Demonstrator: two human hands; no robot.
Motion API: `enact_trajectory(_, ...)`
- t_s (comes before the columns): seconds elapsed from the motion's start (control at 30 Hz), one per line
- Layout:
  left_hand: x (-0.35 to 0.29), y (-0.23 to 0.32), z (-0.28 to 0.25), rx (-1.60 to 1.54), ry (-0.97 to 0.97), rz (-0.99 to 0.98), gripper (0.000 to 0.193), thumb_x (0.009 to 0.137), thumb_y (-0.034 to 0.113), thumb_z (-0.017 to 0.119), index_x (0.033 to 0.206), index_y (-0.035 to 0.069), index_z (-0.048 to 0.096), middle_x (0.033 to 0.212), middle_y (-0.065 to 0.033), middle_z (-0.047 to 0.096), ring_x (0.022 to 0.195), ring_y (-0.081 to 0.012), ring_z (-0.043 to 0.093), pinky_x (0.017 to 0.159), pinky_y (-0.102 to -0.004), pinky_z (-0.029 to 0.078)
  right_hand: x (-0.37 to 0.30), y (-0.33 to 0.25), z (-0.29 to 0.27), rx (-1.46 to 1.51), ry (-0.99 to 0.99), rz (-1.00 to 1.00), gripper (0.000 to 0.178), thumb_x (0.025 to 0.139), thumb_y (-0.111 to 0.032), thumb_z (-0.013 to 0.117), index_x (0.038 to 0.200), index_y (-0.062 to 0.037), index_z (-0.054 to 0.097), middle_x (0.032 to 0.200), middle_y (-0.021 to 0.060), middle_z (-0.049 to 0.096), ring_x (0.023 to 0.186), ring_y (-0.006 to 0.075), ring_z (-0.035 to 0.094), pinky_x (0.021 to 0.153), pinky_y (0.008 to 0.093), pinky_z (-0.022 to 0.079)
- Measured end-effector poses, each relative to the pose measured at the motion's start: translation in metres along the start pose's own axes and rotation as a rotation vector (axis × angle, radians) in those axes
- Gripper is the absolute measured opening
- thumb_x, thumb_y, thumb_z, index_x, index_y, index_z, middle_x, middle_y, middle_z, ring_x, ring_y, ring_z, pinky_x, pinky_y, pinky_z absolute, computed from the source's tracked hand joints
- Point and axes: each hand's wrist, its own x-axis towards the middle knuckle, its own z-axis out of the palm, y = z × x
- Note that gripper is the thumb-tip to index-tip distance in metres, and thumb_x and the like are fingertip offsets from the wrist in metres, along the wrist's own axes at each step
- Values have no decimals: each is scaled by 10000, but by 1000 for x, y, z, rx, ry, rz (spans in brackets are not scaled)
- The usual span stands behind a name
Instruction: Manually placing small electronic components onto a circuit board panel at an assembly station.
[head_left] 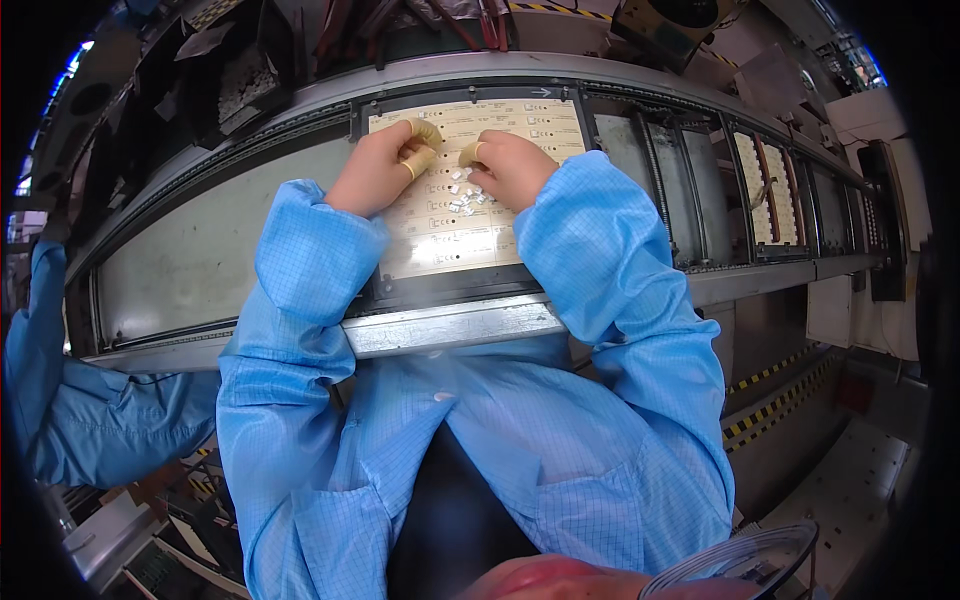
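Glasses looming low; I'm seeing white parts lying just left of right hand, farther from left hand; both sitting half-curled, pinch unclear.

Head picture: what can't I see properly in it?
In the head view:
Whether the left hand pinches anything: hidden by its fingers.
The pale board under the right hand: hidden by that hand.
Details of the small white parts: too small.
Some of the co-worker: cut off by left rim.
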Motion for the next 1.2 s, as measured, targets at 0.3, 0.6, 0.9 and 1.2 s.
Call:
enact_trajectory(0.3,-3,8,-14,66,80,-105,174,813,36,581,973,9,645,825,-111,648,740,-154,600,702,-267,486,-17,12,-18,107,179,69,185,779,-42,529,942,-60,615,826,154,594,772,317,589,715,363,472)
enact_trajectory(0.6,5,-7,-7,-421,167,-170,158,842,7,556,982,-60,587,847,-116,636,739,-135,608,688,-234,508,-44,40,-37,86,237,246,142,795,-57,595,935,-65,618,829,118,608,738,239,600,678,312,482)
enact_trajectory(0.9,8,-26,0,-243,227,-55,144,812,31,597,939,-36,608,839,-104,639,773,-147,627,724,-255,511,-48,45,-30,-114,134,183,138,799,-91,613,933,-59,619,909,118,588,862,305,586,762,355,484)
enact_trajectory(1.2,0,-15,-2,168,236,176,157,779,100,643,917,25,646,892,-108,651,819,-200,617,763,-284,488,-45,46,-18,-290,134,88,122,794,-67,579,898,-48,640,877,129,576,850,307,580,753,368,488)
